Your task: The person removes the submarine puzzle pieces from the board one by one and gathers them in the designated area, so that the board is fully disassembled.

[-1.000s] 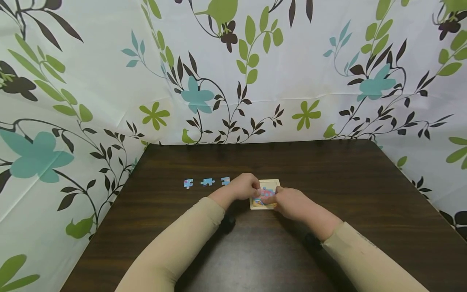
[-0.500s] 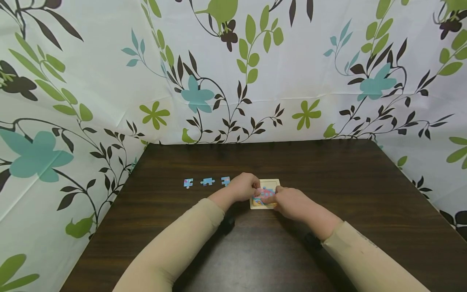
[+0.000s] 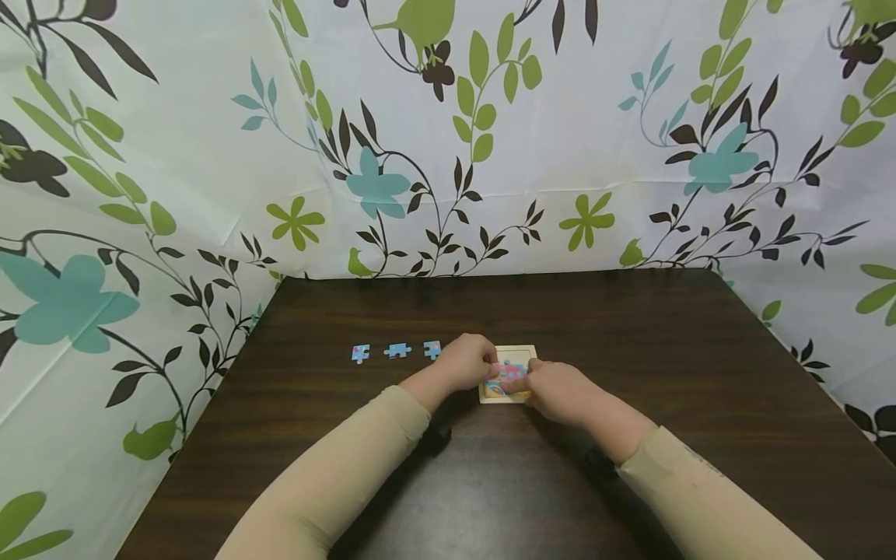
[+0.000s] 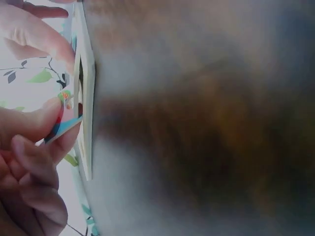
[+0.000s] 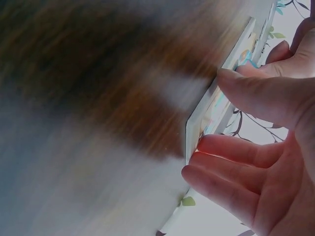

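In the head view a small pale wooden puzzle tray (image 3: 518,350) lies on the table, with joined pink and blue jigsaw pieces (image 3: 516,369) in its nearer part. My left hand (image 3: 463,362) is at the tray's left side. The left wrist view shows its thumb and finger pinching a tilted jigsaw piece (image 4: 68,118) at the tray rim (image 4: 88,81). My right hand (image 3: 565,393) is on the tray's right side. Its thumb (image 5: 256,93) reaches over the tray, and its fairly straight fingers (image 5: 231,169) touch the outer edge. Part of the picture is hidden under both hands.
Three loose jigsaw pieces lie in a row left of the tray: a left one (image 3: 360,353), a middle one (image 3: 397,350) and a right one (image 3: 432,349) close to my left hand. A leaf-patterned cloth (image 3: 448,179) hangs behind the dark wooden table (image 3: 595,311).
Hardly anything differs. Both hands stay at the tray, and the loose pieces lie where they were; the head view shifts very slightly.
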The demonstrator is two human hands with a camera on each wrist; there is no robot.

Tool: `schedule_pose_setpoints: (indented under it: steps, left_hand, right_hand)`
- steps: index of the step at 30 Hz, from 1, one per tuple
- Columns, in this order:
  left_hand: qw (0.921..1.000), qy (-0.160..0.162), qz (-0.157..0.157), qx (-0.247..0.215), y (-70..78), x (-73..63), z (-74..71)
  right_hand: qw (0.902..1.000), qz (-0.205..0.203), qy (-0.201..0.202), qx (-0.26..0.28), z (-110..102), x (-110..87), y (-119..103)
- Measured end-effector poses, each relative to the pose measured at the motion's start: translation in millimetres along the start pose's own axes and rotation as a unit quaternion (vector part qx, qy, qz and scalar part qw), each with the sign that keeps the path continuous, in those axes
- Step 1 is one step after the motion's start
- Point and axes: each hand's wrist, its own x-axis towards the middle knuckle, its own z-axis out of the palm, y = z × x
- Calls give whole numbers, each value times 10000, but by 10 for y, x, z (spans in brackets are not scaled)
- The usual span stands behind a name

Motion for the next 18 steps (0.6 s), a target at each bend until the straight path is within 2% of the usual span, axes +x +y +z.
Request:
schedule_pose_setpoints:
  steps: [4,6,9,13,18]
  left_hand:
    - [9985,185,-384,-348,-14,4,18]
    - [9976,237,-479,-437,-19,8,14]
    - [9984,171,-421,-349,-22,10,3]
    - [9999,8,-157,17,-14,-6,3]
    - [9997,22,-95,206,10,-12,18]
  right_hand:
    - [9999,-52,79,-39,11,-1,-1]
    - [9999,-58,103,-42,12,1,-4]
    - [9999,-48,104,-30,14,5,-10]
    - [10000,-34,26,46,7,12,-8]
    - [9995,113,-269,114,-53,26,13]
